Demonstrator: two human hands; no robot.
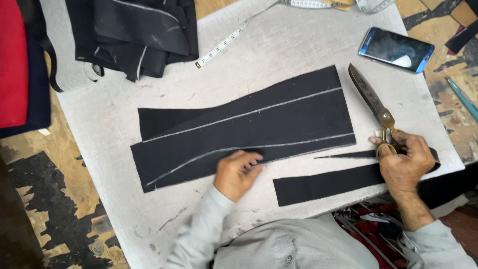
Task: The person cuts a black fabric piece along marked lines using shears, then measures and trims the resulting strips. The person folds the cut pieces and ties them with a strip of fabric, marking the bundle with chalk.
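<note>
A long piece of black cloth [249, 127] marked with white chalk lines lies across the grey padded board [279, 47]. My left hand [236, 173] rests on its near edge, fingers curled and pressing the cloth down. My right hand [404, 162] grips the brass handles of large tailor's scissors [371, 99], whose closed blades point away over the board, just right of the cloth. A cut black strip [328, 183] lies on the board between my hands, with a thin sliver [346, 156] above it.
A smartphone [396, 49] lies at the board's far right. A white tape measure [234, 36] runs along the far edge. Folded dark fabric [132, 35] is piled at far left, red cloth [12, 65] beyond it. Worn wooden table surrounds the board.
</note>
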